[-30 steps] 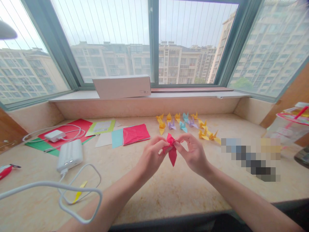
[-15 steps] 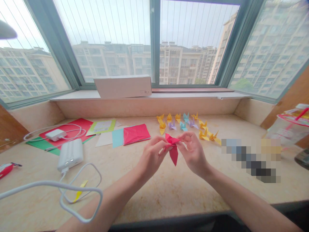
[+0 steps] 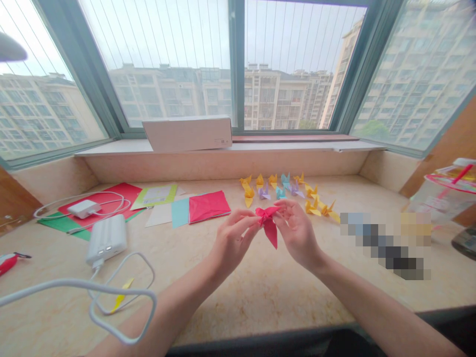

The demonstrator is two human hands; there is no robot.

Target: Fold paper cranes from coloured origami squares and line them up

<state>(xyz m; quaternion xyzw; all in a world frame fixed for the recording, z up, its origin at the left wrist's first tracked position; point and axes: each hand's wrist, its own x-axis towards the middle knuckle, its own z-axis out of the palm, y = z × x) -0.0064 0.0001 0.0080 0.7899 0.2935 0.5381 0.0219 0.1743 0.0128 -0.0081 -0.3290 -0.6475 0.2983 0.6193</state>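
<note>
Left hand (image 3: 233,235) and right hand (image 3: 298,232) both pinching a red origami piece (image 3: 270,228), looks partly folded, finished-looking paper cranes (image 3: 280,194) far side, flat red paper (image 3: 209,207) left.

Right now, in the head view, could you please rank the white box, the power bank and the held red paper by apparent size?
1. White box
2. Power bank
3. Held red paper, partly covered
</note>
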